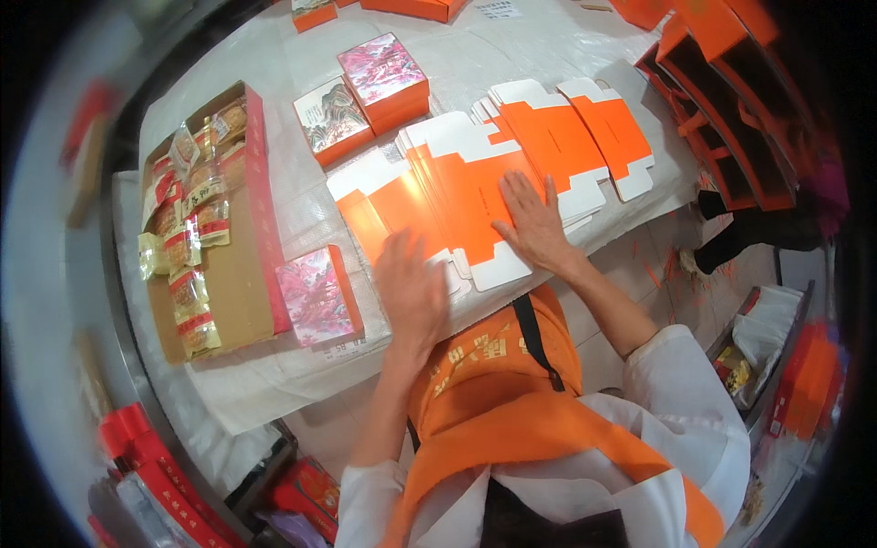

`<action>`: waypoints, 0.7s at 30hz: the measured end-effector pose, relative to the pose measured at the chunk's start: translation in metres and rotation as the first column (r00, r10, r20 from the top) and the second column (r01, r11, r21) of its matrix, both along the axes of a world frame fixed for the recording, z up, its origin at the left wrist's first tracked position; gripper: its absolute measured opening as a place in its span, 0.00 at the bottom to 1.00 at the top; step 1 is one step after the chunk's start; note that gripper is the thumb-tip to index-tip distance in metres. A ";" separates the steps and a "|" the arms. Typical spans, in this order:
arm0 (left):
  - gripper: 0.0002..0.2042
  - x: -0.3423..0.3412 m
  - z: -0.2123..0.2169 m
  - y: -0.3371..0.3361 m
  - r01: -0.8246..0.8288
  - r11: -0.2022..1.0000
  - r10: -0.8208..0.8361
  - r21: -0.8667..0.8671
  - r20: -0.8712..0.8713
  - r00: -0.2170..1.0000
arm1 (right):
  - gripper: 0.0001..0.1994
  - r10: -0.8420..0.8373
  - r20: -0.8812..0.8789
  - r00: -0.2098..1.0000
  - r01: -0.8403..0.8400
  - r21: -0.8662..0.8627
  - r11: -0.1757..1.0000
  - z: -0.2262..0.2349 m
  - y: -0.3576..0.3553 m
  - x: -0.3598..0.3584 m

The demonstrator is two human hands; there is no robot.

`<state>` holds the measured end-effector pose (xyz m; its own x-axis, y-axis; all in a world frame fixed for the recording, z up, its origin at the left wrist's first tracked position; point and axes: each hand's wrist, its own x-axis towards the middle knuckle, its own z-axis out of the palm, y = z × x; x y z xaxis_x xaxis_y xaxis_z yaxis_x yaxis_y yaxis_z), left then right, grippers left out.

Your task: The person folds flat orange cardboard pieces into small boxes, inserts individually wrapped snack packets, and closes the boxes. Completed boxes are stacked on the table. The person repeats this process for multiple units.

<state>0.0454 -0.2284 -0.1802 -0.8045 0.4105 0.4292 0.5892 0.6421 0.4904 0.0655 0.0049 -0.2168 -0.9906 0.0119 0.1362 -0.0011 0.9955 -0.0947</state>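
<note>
Flat, unfolded orange-and-white cartons [470,205] lie in overlapping stacks along the near side of the table. My right hand [534,224] rests on the middle stack, palm down, its fingers stretched out and the thumb apart. Over the near edge of the left-hand cartons [379,215] is my left hand [411,288], slightly blurred, fingers extended and nothing visible in them. Another flat carton [617,132] lies at the right end of the row. A finished box with a pink patterned lid [315,297] stands left of my left hand.
An open cardboard tray [247,274] of wrapped pastries [206,196] sits at the left. Behind the cartons are a pink-lidded box [384,68] and a landscape-lidded box [331,114]. Open orange boxes [722,110] are piled at the right. White sheeting [247,384] covers the table.
</note>
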 end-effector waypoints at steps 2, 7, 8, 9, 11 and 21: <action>0.22 -0.014 -0.006 0.033 0.084 0.995 -0.082 -0.051 0.036 0.996 | 0.33 0.041 -0.031 0.999 -0.041 -0.026 0.999 -0.010 -0.009 0.000; 0.26 -0.038 -0.025 0.074 0.230 0.933 -0.221 -0.277 0.062 0.973 | 0.32 0.053 -0.073 0.996 -0.067 -0.201 0.977 -0.001 0.010 -0.002; 0.26 -0.039 -0.027 0.075 0.216 0.934 -0.210 -0.283 0.052 0.976 | 0.33 0.076 -0.116 0.990 -0.100 -0.217 0.971 0.003 0.023 0.000; 0.26 -0.039 -0.029 0.076 0.210 0.932 -0.198 -0.295 0.070 0.978 | 0.33 -0.063 -0.099 0.993 0.038 -0.232 0.972 0.006 0.038 0.001; 0.27 -0.038 -0.030 0.080 0.193 0.924 -0.171 -0.330 0.095 0.981 | 0.35 -0.258 -0.144 0.955 0.227 -0.201 0.953 0.010 0.072 0.000; 0.27 -0.036 -0.032 0.155 0.229 0.973 -0.229 0.040 0.326 0.917 | 0.40 -0.113 -0.026 0.993 0.108 -0.148 0.983 -0.014 0.068 0.032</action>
